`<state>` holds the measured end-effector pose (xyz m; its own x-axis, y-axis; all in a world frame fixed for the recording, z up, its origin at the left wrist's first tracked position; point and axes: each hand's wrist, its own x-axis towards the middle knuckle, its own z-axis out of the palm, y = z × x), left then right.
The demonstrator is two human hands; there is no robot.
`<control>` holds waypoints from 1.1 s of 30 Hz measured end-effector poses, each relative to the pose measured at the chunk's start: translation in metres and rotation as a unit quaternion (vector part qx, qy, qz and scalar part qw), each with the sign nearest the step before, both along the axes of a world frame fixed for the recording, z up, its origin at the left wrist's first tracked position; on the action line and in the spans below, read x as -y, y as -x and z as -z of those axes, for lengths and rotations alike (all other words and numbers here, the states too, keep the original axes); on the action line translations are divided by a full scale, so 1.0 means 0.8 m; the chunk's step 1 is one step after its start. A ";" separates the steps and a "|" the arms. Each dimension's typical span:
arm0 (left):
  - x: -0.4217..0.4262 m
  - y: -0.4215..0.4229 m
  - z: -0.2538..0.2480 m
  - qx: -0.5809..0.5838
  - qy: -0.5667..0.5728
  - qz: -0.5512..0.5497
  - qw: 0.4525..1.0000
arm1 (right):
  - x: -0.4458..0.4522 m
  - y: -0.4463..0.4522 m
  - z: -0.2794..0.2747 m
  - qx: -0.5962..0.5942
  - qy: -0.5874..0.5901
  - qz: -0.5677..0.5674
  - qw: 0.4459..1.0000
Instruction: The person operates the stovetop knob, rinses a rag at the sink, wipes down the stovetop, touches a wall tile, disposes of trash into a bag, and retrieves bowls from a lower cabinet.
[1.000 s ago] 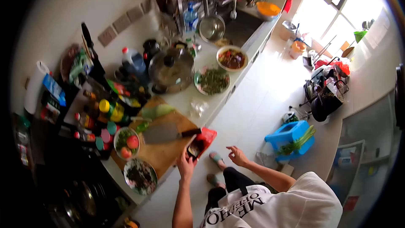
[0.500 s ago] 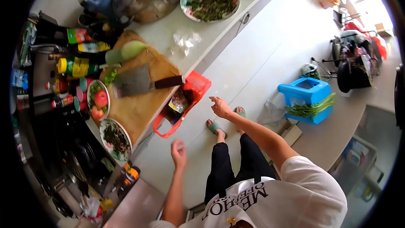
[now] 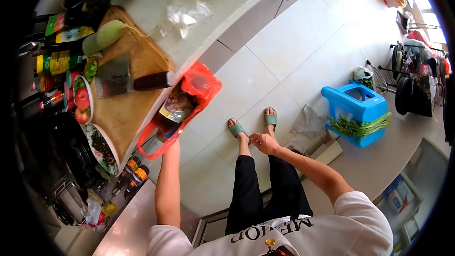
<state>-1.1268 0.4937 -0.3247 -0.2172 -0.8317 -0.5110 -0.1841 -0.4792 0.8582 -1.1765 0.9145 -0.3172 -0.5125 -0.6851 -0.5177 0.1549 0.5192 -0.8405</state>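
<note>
My left hand [image 3: 167, 136] is at the lower end of a red plastic bag [image 3: 201, 87] hanging at the counter's front edge. The bag's handle and side hide most of its fingers, so its grip cannot be made out. Inside the bag lies a dark package with a printed label [image 3: 177, 106]. My right hand [image 3: 265, 143] hangs in the air above the floor, fingers loosely bent, with nothing seen in it. Close to the bag, a cleaver [image 3: 113, 76] lies on a wooden cutting board [image 3: 137, 116], its dark handle sticking out toward the edge.
A green radish [image 3: 104, 37] rests on the board. Beside it stand a bowl with apples [image 3: 82, 99] and a plate of chopped greens [image 3: 102, 149]. Crumpled clear plastic [image 3: 185, 16] lies on the counter. At right, a blue stool [image 3: 353, 109] bears a bunch of green stalks [image 3: 360, 125].
My left hand has moved forward and left to the red bag. My right hand has drawn back toward my body, its fingers more bent. The view has shifted, with the counter now further left.
</note>
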 end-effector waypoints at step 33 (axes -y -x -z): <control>-0.485 0.074 -0.142 -0.110 -0.198 0.451 0.863 | -0.068 0.099 0.015 -0.106 0.053 0.344 0.932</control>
